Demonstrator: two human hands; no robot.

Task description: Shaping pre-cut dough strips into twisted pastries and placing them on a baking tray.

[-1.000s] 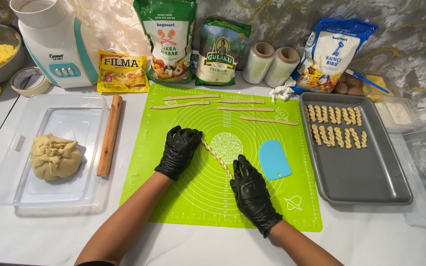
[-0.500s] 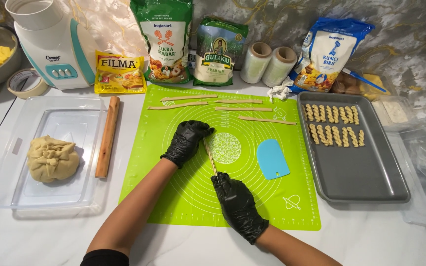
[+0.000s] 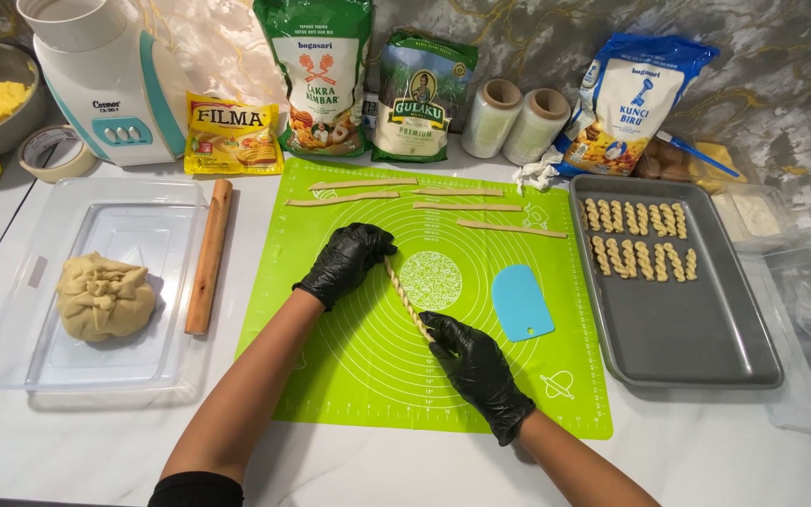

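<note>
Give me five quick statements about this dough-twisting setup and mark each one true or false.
1. Both gloved hands, left hand and right hand, touch the twisted dough strip. True.
2. The rolling pin lies on the green mat. False: it rests on the clear tray beside the dough ball.
3. The blue scraper lies on the green mat. True.
4. The metal baking tray is full. False: twisted pieces fill only its far end.
5. Flat dough strips lie at the mat's far edge. True.
</note>
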